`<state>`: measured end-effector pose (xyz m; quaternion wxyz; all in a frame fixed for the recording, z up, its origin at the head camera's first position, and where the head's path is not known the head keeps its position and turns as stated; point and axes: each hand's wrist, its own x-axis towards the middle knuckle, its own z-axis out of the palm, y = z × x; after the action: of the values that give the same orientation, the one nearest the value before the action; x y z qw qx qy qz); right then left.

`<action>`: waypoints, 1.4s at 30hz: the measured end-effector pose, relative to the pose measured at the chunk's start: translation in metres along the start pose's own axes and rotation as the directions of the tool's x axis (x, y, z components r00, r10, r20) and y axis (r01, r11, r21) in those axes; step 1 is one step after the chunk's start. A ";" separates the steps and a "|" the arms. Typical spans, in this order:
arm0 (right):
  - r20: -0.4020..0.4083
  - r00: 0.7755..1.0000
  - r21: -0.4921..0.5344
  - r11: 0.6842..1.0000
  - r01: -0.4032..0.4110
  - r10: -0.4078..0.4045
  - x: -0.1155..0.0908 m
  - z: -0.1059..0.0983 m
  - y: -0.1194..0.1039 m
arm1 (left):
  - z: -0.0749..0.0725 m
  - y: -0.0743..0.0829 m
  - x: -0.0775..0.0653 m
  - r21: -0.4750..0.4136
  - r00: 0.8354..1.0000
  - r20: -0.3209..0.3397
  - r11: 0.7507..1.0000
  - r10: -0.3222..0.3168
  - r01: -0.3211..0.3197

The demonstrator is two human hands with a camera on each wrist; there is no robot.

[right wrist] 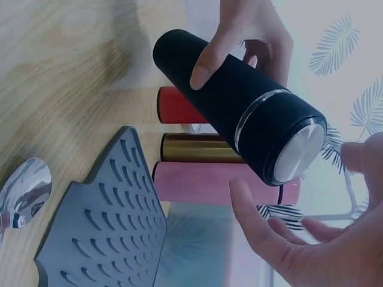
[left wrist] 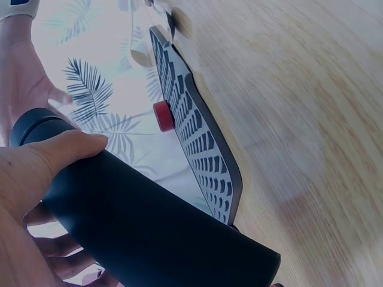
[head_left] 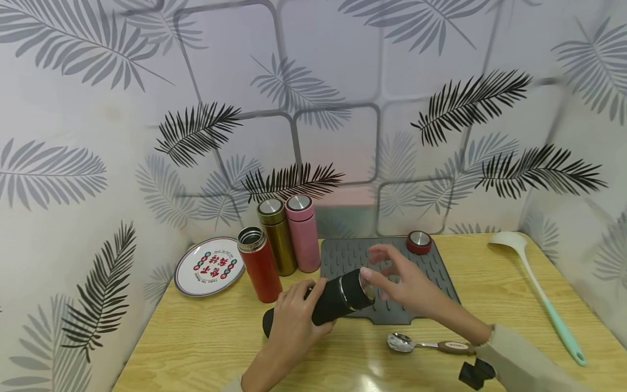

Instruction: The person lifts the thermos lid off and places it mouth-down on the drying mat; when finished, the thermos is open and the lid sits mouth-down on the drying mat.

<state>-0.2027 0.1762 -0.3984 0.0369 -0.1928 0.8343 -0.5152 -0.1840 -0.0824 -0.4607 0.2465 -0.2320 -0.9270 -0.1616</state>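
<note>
A black thermos flask (head_left: pixel 338 298) lies tilted in my left hand (head_left: pixel 296 318), which grips it round the body above the table. Its silver-topped black lid (right wrist: pixel 290 149) points toward my right hand (head_left: pixel 406 280). That hand is spread beside the lid, and in the right wrist view its thumb and fingers stand apart from it. In the left wrist view the thumb lies along the flask (left wrist: pixel 149 209). Behind stand a red flask (head_left: pixel 262 272) without its lid, a gold flask (head_left: pixel 279 239) and a pink flask (head_left: pixel 305 239), the last two lidded.
A grey ridged mat (head_left: pixel 343 253) lies behind the hands, with a red lid (head_left: pixel 418 243) at its far right corner. Nearer is a spoon (head_left: pixel 401 343) with a brown handle. A white ladle (head_left: pixel 531 272) with a green grip lies right. A printed plate (head_left: pixel 188 277) leans at left.
</note>
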 end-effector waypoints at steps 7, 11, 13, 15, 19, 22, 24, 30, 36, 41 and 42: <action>0.068 0.990 0.020 0.992 -0.124 0.122 0.004 0.003 0.000 | -0.001 0.000 0.001 -0.005 1.000 0.014 1.000 -0.002 0.002; 0.077 0.986 0.003 0.989 -0.145 0.145 0.004 0.007 -0.002 | -0.003 0.002 0.002 -0.011 0.999 0.037 1.000 -0.011 0.011; 0.077 0.985 -0.004 0.988 -0.154 0.154 0.004 0.008 -0.003 | -0.003 0.002 0.002 -0.012 0.999 0.036 1.000 -0.008 0.008; 0.086 0.984 0.002 0.988 -0.156 0.155 0.004 0.008 -0.005 | -0.003 0.002 0.001 -0.007 0.999 0.040 1.000 -0.007 0.007; 0.117 0.986 0.049 0.991 -0.124 0.118 0.002 0.006 -0.006 | -0.002 0.002 0.001 0.010 0.999 0.051 1.000 -0.008 0.007; 0.142 0.989 0.062 0.997 -0.049 0.040 0.000 0.004 -0.004 | -0.002 0.001 0.001 0.017 0.998 0.057 1.000 -0.011 0.011; 0.152 0.988 0.055 0.998 0.003 -0.011 0.000 0.003 -0.001 | -0.002 0.001 0.001 0.017 0.998 0.055 1.000 -0.012 0.011; 0.147 0.983 0.022 0.994 0.111 -0.113 0.000 0.003 0.003 | -0.001 0.000 0.002 -0.002 0.999 0.044 1.000 -0.012 0.012; 0.044 0.999 -0.040 0.999 0.032 -0.030 -0.001 0.004 -0.002 | -0.002 0.001 0.004 -0.011 0.999 0.037 1.000 -0.008 0.009; -0.025 0.996 -0.092 0.992 -0.086 0.084 -0.003 0.003 -0.008 | -0.002 0.003 0.004 -0.003 1.000 0.021 1.000 0.002 -0.002; -0.026 0.995 -0.087 0.991 -0.097 0.095 -0.003 0.003 -0.008 | -0.002 0.003 0.004 -0.004 1.000 0.016 1.000 0.006 -0.006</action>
<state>-0.1966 0.1713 -0.3934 0.0441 -0.1480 0.8650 -0.4774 -0.1846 -0.0790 -0.4565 0.2391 -0.2365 -0.9279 -0.1609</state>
